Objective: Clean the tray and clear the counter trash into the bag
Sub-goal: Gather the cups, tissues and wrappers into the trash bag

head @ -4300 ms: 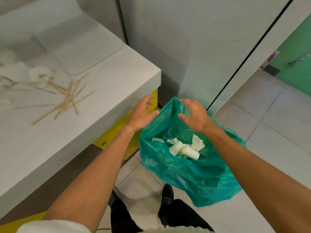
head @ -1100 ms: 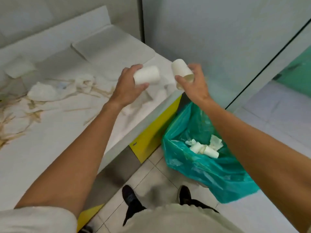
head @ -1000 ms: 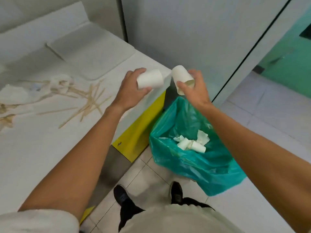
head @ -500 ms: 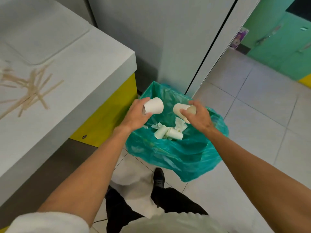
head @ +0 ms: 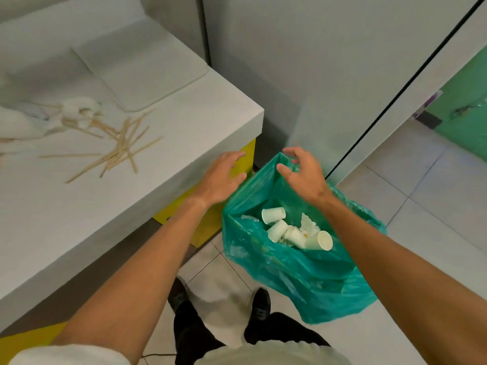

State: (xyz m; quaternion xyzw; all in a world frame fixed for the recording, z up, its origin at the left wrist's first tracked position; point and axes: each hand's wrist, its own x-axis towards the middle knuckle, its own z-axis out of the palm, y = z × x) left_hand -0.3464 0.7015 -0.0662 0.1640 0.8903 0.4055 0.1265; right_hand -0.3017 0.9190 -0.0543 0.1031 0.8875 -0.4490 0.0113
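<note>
A green plastic bag (head: 311, 280) stands open on the floor beside the counter. Inside it lie several white paper cups (head: 292, 230) and crumpled tissue. My left hand (head: 222, 177) hovers open at the bag's left rim, next to the counter's corner. My right hand (head: 303, 175) is open over the bag's far rim, fingers spread and holding nothing. On the white counter (head: 184, 143) lie scattered wooden sticks (head: 118, 148) and crumpled tissues (head: 76, 111). A pale flat tray (head: 142, 67) rests at the counter's back.
A grey wall (head: 303, 61) rises behind the bag. The counter has a yellow front panel (head: 210, 227). Tiled floor (head: 434, 201) spreads to the right toward a green door (head: 469, 101). My two black shoes (head: 259, 304) stand just before the bag.
Both hands held a paper cup over the bag half a second ago. Now the two cups lie in the bag and both hands are open above its rim.
</note>
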